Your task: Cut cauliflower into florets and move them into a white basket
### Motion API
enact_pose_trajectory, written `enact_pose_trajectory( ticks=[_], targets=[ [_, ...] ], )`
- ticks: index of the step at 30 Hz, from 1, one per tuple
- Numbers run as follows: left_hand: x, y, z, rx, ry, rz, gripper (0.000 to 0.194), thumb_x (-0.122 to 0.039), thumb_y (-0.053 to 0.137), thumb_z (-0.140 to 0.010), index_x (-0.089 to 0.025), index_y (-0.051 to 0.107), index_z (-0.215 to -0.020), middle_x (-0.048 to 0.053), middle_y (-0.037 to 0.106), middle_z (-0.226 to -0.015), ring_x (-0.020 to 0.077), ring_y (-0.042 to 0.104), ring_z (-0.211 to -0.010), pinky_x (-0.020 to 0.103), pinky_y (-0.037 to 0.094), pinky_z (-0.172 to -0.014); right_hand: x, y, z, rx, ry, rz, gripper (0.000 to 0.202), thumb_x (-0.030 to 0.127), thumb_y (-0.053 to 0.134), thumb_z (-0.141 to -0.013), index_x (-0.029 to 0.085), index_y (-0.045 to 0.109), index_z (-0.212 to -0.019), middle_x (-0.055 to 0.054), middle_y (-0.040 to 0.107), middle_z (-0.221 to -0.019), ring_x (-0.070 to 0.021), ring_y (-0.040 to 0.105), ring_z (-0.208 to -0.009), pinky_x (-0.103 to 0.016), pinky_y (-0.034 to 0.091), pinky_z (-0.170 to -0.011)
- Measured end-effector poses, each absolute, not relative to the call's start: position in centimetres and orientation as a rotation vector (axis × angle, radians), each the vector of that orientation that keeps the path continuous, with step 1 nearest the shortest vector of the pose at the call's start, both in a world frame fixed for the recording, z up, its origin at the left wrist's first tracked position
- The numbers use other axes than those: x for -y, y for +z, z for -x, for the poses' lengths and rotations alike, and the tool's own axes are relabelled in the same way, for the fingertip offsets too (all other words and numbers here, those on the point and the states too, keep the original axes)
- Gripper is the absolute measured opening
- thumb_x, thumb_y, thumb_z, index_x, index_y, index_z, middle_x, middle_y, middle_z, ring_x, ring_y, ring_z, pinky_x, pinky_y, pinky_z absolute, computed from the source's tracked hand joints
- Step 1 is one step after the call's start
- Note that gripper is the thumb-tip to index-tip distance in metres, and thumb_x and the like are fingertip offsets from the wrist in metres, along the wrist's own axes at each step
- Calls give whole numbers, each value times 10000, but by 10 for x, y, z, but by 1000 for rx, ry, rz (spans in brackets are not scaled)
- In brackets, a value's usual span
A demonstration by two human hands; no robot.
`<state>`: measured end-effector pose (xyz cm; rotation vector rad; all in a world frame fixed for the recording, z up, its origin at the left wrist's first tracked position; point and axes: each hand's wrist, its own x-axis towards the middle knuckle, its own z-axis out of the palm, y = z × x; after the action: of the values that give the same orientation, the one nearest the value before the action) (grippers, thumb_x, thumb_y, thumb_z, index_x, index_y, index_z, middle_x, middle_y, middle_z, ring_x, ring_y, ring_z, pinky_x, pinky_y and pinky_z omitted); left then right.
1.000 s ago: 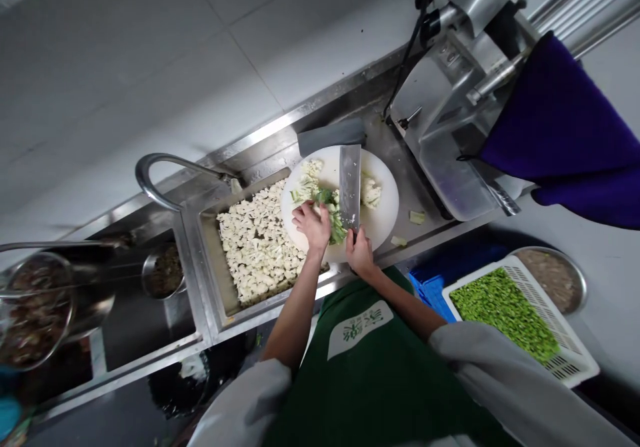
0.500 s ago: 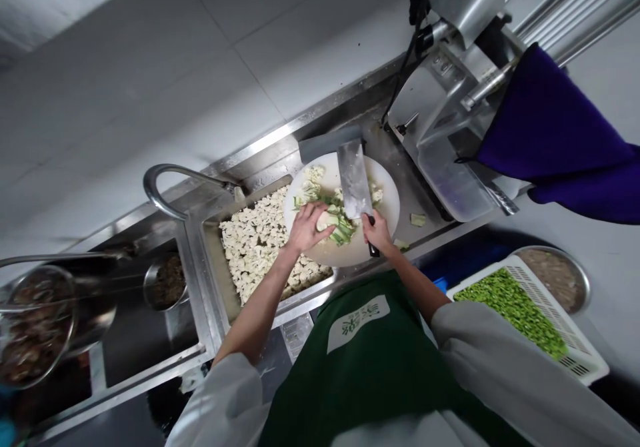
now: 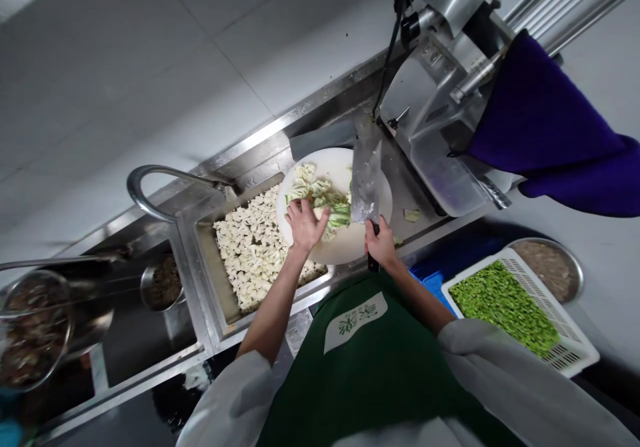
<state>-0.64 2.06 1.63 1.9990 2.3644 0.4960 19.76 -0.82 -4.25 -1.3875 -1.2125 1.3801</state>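
- The shiny metal sink (image 3: 203,260) is full of little white cauliflower bits (image 3: 250,253).
- The round white cutting board (image 3: 340,250) lies beside them, partly over the sink's edge. It may be wet and slippery.
- The wide grey metal cleaver (image 3: 366,183) is over the board's right part. It looks heavy and sharp, so the black handle (image 3: 373,261) is the safe place to hold.
- The left hand (image 3: 306,228) has its fingers spread and a bit bent. They rest on the cauliflower but don't close tight around it.
- The right hand (image 3: 383,243) has its fingers curled shut around the handle.
- The white and green leafy cauliflower (image 3: 340,216) is on the board, between the left hand and the blade. It should be light and stiff, but its bumpy tops could crumble. The thick stem seems best to hold.
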Motion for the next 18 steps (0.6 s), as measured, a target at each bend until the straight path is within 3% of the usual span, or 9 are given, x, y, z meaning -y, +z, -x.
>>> enact_pose_trajectory(
  ticks=[4,10,15,18],
  targets=[
    [-20,14,11,-2237,502,-2072,479,-527,483,-1027,-190,623,-1337,212,537,-1307,392,506,-1206,539,417,-1022,11,-40,-202,1259,1445,1375,223,489,537,-1000,280,483,-947,92,475,-476,-158,504,-360,-262,415,-421],
    [-19,4,13,-2168,502,-2105,408,-475,475,-1036,-200,685,-1253,188,537,-1257,365,505,-1167,512,403,-1026,-9,-45,-197,1336,1601,1317,224,461,555,-998,277,465,-905,112,455,-441,-133,460,-310,-230,352,-364],
    [-17,7,15,-2246,484,-2082,397,-465,459,-1049,-196,667,-1254,200,542,-1271,375,509,-1184,535,388,-1043,-14,-55,-151,1359,1527,1391,153,392,519,-1015,262,503,-935,94,483,-480,-146,494,-353,-244,383,-412],
    [-19,14,13,-2225,376,-2119,451,-540,516,-1019,-182,642,-1261,219,549,-1283,400,511,-1194,553,403,-1035,-9,-65,-134,1344,1499,1374,207,433,462,-1041,250,534,-977,90,488,-492,-145,500,-375,-246,411,-448]
  ],
)
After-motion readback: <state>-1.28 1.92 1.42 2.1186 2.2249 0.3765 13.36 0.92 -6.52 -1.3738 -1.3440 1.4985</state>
